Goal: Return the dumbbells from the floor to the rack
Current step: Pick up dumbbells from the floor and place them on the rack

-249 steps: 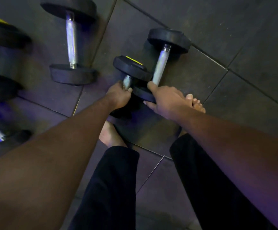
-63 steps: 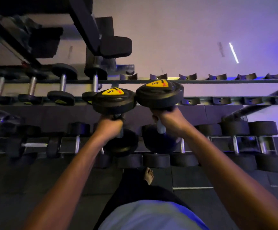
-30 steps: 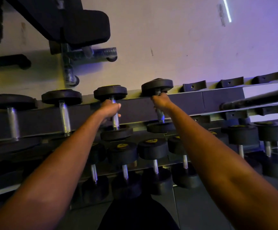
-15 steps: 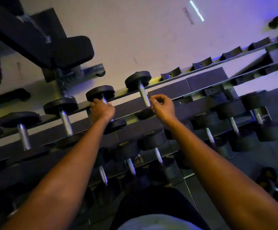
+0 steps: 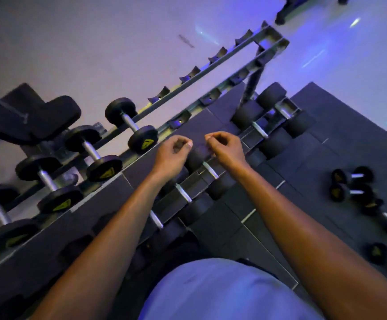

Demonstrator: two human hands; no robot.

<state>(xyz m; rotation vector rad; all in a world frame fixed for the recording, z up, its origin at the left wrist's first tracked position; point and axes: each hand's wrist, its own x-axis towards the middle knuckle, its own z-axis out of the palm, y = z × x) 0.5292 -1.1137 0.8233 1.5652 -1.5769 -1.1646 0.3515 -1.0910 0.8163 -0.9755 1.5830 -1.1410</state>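
Note:
My left hand (image 5: 173, 153) and right hand (image 5: 225, 148) hover side by side in front of the rack's top tier (image 5: 211, 65), fingers loosely curled and holding nothing. The two small black dumbbells I carried rest on that tier to the left: one (image 5: 130, 123) at the end of the row, the other (image 5: 91, 151) beside it. Both have steel handles and yellow marks on their near ends. Neither hand touches them. More small dumbbells (image 5: 352, 180) lie on the floor mat at the right.
Several more dumbbells fill the top tier further left (image 5: 47, 181) and the lower tier (image 5: 259, 130) beneath my hands. Empty saddles (image 5: 189, 76) run along the top tier's right half. A padded bench (image 5: 37, 118) stands behind the rack at left. My blue shirt fills the bottom.
Both hands have let go of the dumbbell handles and drawn back from the rack. The view has swung right, bringing the dumbbells on the floor into sight.

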